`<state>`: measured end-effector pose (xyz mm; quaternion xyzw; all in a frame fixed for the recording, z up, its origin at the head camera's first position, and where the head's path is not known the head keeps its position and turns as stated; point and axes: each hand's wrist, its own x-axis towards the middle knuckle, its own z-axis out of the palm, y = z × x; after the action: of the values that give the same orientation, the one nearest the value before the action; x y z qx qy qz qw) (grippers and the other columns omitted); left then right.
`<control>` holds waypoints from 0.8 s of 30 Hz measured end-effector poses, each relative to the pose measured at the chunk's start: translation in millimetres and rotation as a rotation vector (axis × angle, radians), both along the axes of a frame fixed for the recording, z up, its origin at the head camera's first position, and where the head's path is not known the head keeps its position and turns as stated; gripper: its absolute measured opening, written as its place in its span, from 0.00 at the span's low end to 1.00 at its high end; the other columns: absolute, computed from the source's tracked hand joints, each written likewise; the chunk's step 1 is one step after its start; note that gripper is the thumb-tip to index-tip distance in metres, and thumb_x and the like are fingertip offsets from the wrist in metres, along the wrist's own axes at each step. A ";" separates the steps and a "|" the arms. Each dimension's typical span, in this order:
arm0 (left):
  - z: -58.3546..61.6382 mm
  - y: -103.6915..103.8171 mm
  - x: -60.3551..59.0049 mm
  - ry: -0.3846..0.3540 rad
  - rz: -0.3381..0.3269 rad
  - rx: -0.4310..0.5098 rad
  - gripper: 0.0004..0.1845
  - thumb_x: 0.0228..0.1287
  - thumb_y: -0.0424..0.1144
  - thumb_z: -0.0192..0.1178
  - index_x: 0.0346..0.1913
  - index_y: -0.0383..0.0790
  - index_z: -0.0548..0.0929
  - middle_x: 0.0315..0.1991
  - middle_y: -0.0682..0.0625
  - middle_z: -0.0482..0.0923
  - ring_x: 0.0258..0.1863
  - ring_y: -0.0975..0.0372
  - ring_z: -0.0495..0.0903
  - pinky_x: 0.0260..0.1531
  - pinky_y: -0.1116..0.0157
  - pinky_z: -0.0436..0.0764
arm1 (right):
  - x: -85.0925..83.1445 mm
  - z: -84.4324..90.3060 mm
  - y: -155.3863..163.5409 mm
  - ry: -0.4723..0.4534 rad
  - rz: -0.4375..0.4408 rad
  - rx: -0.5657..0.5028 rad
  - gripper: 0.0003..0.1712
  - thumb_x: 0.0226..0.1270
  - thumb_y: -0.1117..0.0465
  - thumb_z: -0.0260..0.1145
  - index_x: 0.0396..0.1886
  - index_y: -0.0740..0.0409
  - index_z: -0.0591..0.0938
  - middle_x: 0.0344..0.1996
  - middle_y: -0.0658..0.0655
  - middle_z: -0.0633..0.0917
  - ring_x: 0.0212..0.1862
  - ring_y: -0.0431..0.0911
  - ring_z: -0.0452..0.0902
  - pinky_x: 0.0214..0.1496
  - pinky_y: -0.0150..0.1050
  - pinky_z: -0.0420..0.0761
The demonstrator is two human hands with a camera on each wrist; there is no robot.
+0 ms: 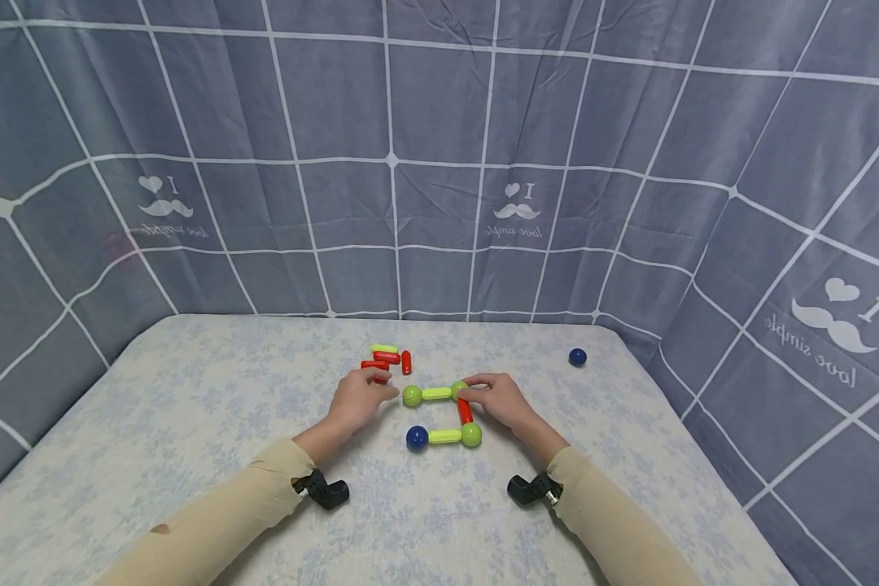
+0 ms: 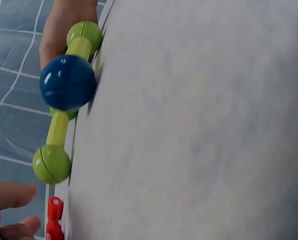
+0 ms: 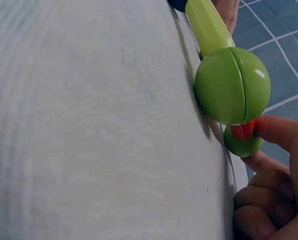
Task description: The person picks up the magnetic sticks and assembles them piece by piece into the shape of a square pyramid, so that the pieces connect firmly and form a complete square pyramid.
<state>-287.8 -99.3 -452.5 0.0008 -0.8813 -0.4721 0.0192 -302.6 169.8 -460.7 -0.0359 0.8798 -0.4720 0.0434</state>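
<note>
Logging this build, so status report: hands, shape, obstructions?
Right hand pinching ball-and-rod shape at far right corner; left hand empty. Shape's left side open. Loose red rods beyond left hand.

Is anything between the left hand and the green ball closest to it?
Nothing visible is: in the head view, only a narrow gap separates the left hand from that green ball. Loose red rods lie beyond the hand.

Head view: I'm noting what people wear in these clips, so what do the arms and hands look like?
The left sleeve and right sleeve are long and beige; the left has a small brownish mark. Each wrist bears a black device with a silvery part. The left hand and right hand are gloveless.
</note>
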 end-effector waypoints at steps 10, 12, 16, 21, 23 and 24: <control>1.6 -20.2 -16.6 0.006 0.040 -0.008 0.18 0.62 0.34 0.68 0.55 0.37 0.85 0.47 0.42 0.81 0.38 0.55 0.73 0.32 0.64 0.71 | 0.6 -1.1 0.1 0.003 -0.004 0.006 0.19 0.60 0.44 0.74 0.47 0.46 0.90 0.37 0.50 0.84 0.32 0.44 0.65 0.35 0.39 0.66; -0.4 -23.0 -19.6 0.006 0.040 -0.006 0.17 0.61 0.33 0.67 0.54 0.38 0.86 0.50 0.40 0.81 0.41 0.53 0.74 0.36 0.61 0.74 | 0.9 -1.3 -0.1 0.003 -0.003 0.009 0.19 0.61 0.44 0.74 0.47 0.46 0.90 0.32 0.50 0.82 0.30 0.45 0.64 0.33 0.39 0.65; -3.4 -27.3 -24.1 0.004 0.038 0.010 0.16 0.62 0.33 0.67 0.53 0.38 0.87 0.60 0.38 0.79 0.51 0.51 0.76 0.48 0.56 0.77 | 0.8 -1.6 0.0 0.003 -0.003 0.017 0.18 0.61 0.44 0.74 0.47 0.45 0.90 0.21 0.50 0.75 0.26 0.44 0.60 0.31 0.38 0.63; -3.9 -29.3 -25.2 -0.002 0.038 0.024 0.16 0.60 0.34 0.68 0.53 0.38 0.87 0.50 0.39 0.81 0.38 0.55 0.71 0.37 0.61 0.71 | 0.3 -1.7 0.2 0.007 -0.003 0.027 0.18 0.62 0.44 0.74 0.48 0.46 0.90 0.18 0.47 0.70 0.25 0.43 0.59 0.30 0.37 0.61; -4.3 -29.1 -25.0 -0.004 0.034 0.015 0.17 0.60 0.34 0.68 0.53 0.37 0.87 0.48 0.39 0.81 0.36 0.56 0.70 0.35 0.63 0.70 | 0.4 -1.8 0.2 0.008 -0.002 0.027 0.19 0.62 0.44 0.74 0.49 0.46 0.89 0.19 0.47 0.70 0.25 0.43 0.59 0.29 0.37 0.61; -4.3 -29.0 -24.8 -0.006 0.033 0.009 0.17 0.61 0.34 0.68 0.53 0.37 0.86 0.50 0.38 0.81 0.37 0.56 0.71 0.36 0.63 0.71 | 0.5 -1.8 0.3 0.007 -0.001 0.026 0.19 0.62 0.44 0.74 0.49 0.46 0.89 0.19 0.48 0.71 0.25 0.43 0.59 0.29 0.37 0.61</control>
<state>-312.6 -128.3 -456.8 0.0169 -0.8792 -0.4755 0.0243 -302.1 170.1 -462.5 -0.0366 0.8859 -0.4606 0.0406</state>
